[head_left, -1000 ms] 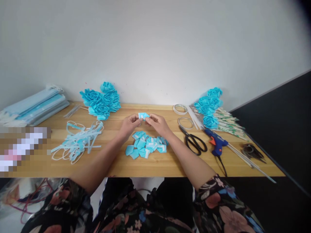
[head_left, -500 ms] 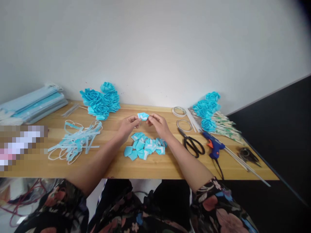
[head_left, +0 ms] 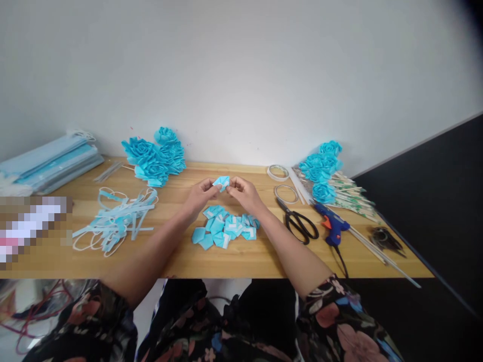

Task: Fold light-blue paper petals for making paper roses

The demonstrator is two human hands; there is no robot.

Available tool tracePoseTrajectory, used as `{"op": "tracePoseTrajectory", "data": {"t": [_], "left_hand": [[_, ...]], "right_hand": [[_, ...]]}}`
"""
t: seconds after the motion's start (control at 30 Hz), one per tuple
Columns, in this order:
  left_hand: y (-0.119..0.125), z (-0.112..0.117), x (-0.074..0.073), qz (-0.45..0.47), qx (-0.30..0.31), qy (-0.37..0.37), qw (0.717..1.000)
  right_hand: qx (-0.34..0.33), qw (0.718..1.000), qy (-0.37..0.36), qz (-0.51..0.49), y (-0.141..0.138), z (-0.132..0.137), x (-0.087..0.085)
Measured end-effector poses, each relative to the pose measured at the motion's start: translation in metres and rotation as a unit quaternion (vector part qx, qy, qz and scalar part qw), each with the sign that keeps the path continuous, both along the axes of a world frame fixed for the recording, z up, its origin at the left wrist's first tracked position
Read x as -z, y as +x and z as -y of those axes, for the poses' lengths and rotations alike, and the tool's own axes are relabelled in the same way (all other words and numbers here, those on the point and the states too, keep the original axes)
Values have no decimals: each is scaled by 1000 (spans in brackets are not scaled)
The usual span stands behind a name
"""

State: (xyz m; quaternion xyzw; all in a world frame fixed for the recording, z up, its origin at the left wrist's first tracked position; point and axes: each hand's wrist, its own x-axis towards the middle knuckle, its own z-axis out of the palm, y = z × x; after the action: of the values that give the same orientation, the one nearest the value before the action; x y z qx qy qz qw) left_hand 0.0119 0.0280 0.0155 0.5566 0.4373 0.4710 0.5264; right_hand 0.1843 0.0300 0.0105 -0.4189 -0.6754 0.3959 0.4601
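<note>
Between my two hands is a small folded blue petal piece [head_left: 222,182] with a white strip on it, raised over the middle of the table. My left hand [head_left: 203,195] pinches its left side with thumb and fingers. On the other side my right hand [head_left: 244,193] has its fingers closed on the right edge. Just below my hands lies a loose pile of similar blue folded pieces [head_left: 218,224], several with white strips showing.
Left are stacked face masks [head_left: 56,158], cut mask straps [head_left: 116,221] and blue fabric roses [head_left: 151,156]. Right are tape rolls [head_left: 278,173], scissors [head_left: 298,221], a glue gun [head_left: 333,223], more roses [head_left: 323,166], wrapped sticks [head_left: 352,196] and a dark coil [head_left: 385,239].
The petal piece has turned slightly between my fingers, and my hands have come a little closer together. The pile and the tools have stayed in place.
</note>
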Motion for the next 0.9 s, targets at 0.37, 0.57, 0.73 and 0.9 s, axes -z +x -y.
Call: {"op": "tracePoseTrajectory", "data": {"t": [0.37, 0.57, 0.73, 0.9], "left_hand": [[-1, -1, 3, -5, 7, 15, 1000], [-3, -2, 7, 0, 5, 26, 1000], [0, -3, 9, -36, -60, 95, 993], [-1, 2, 8, -190, -150, 285, 927]], "right_hand": [[3, 999, -27, -43, 2, 0, 0], [-20, 1000, -11, -17, 0, -3, 7], [16, 1000, 0, 0, -1, -4, 9], [56, 997, 32, 42, -2, -1, 3]]}}
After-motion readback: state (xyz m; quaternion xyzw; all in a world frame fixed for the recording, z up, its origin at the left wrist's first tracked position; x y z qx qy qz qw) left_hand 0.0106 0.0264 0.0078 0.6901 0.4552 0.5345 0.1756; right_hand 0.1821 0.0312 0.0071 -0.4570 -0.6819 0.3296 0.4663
